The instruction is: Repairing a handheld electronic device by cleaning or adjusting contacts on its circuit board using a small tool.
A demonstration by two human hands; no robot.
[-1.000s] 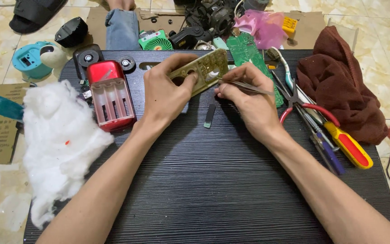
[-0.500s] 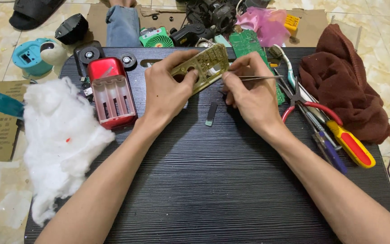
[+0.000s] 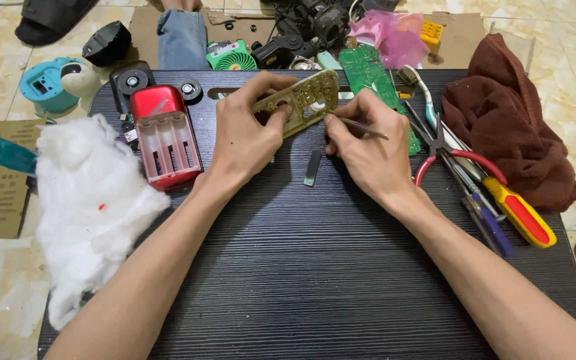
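Note:
My left hand [image 3: 248,130] grips a flat tan plastic panel [image 3: 301,100] with several holes, tilted up over the black ribbed board [image 3: 301,267]. My right hand [image 3: 365,143] holds a thin metal tool [image 3: 361,127] like a pen, with its tip at the panel's right edge. A small dark strip [image 3: 313,167] lies on the board between my two hands. A green circuit board [image 3: 375,83] lies just behind my right hand.
A red battery case [image 3: 165,140] and a heap of white stuffing [image 3: 88,207] lie to the left. Pliers with red handles [image 3: 445,157], a screwdriver with a yellow and red handle [image 3: 518,213] and a brown cloth [image 3: 508,127] sit to the right. Toy parts crowd the far edge.
My right hand has shifted slightly, and the thin tool's tip now sits at the panel's right edge. My left hand keeps its hold on the panel.

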